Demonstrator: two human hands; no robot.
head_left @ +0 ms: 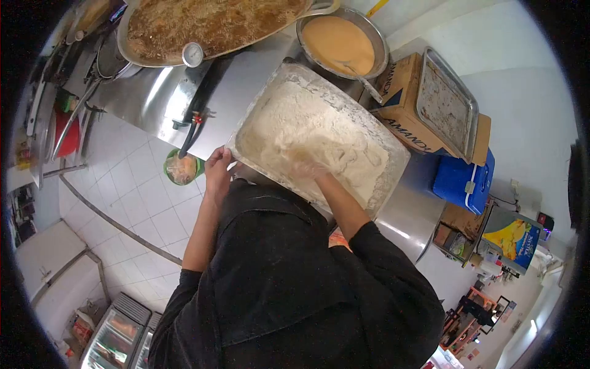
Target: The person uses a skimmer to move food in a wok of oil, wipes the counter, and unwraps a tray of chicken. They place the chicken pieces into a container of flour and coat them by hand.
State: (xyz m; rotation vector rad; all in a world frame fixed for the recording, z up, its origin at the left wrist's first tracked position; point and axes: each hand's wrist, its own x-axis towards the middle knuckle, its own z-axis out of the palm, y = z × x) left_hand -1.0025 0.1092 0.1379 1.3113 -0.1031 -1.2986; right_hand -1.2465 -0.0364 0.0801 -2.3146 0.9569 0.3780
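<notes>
A large rectangular tub of pale flour rests on the metal counter before me. My left hand is closed at the tub's near left corner, its fingers pinching the rim. Inside the tub, my right hand is sunk in the flour near the close edge. It is dusted pale and blurred, so its fingers and anything in them cannot be made out.
Bubbling oil fills a wide pan with a dial thermometer at its edge. Behind the tub stands a bowl of orange batter with a ladle. To the right are a cardboard box, a metal tray and a blue cooler.
</notes>
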